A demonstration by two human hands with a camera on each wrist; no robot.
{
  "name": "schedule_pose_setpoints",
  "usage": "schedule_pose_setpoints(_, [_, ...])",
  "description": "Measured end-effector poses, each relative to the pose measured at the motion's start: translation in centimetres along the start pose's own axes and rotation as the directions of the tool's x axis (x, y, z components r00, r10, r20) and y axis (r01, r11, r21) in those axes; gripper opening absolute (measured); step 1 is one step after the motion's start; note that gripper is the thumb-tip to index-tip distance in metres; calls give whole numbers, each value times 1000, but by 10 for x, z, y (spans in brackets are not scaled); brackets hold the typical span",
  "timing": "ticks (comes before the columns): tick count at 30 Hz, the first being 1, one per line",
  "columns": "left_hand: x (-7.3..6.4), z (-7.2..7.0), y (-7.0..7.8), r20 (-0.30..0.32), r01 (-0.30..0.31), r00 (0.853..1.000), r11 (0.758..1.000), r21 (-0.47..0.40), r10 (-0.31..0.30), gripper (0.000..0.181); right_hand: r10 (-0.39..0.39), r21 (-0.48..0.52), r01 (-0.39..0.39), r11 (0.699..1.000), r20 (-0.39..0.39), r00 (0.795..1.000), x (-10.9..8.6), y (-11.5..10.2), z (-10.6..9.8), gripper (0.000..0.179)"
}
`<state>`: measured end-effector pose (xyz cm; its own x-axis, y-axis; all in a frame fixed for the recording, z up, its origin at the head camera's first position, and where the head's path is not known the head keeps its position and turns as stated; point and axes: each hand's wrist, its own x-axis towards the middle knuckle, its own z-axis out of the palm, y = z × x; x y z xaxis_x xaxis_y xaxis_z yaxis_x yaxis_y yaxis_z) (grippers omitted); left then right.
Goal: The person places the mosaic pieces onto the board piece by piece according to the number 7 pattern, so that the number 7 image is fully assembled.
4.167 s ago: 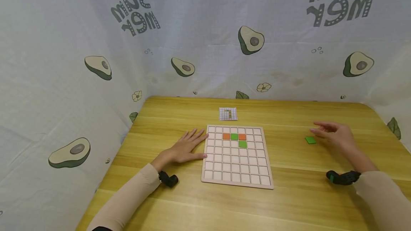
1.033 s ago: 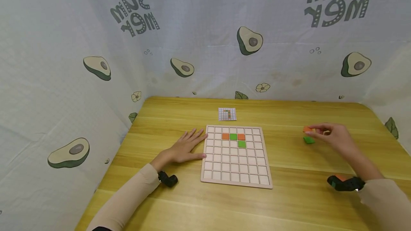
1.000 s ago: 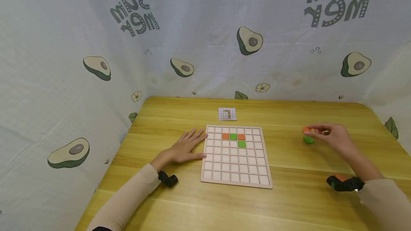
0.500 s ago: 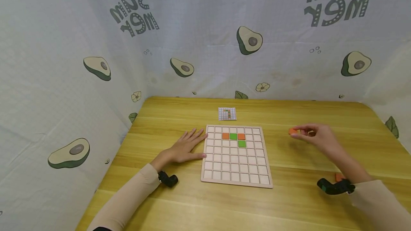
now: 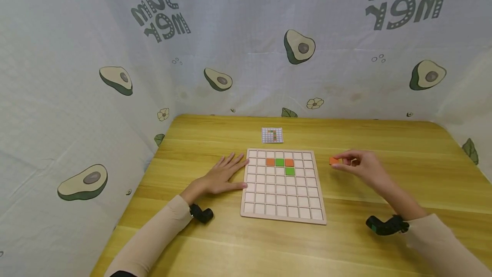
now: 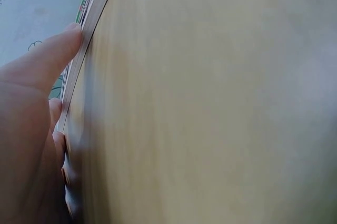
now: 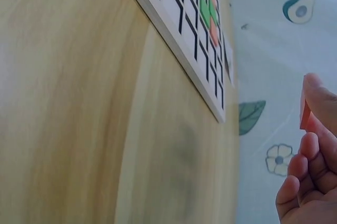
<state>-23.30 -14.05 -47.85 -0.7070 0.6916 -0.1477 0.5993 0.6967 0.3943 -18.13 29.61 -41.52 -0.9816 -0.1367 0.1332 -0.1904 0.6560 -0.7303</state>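
My right hand (image 5: 363, 166) pinches a small orange square tile (image 5: 334, 161) between thumb and fingers, just off the right side of a pale gridded board (image 5: 281, 212). In the right wrist view this tile (image 7: 305, 109) stands edge-on at the thumb, and the other fingers curl below it. My left hand (image 5: 220, 179) lies with fingers spread on the table, thumb and fingertips at the board's left edge. Near the board's top, an orange tile (image 5: 270, 162), a green tile (image 5: 279, 162) and another orange tile (image 5: 289, 163) form a row; a second green tile (image 5: 290, 171) sits under the right one.
A small printed card (image 5: 272, 135) with a coloured grid pattern lies behind the board on the wooden table (image 5: 215, 243). Curtains (image 5: 246, 54) with avocado prints rise behind and at the sides. A black camera (image 5: 386, 225) is strapped to the right wrist.
My right hand has picked up an orange tile and carried it left towards the board. The loose green tile and another orange tile at the right are now out of sight. The left hand stays put.
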Motion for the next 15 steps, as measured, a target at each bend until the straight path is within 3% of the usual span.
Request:
schedule_pose_setpoints(8, [1,-2,1,6,3,1000,1000,-5,-3,83,-32,62,30,998,32,999,2,-9,19,25])
schedule_pose_setpoints(15, [1,0,0,0,-6,1000,1000,3,6,84,-38,50,36,998,44,998,2,-18,33,25])
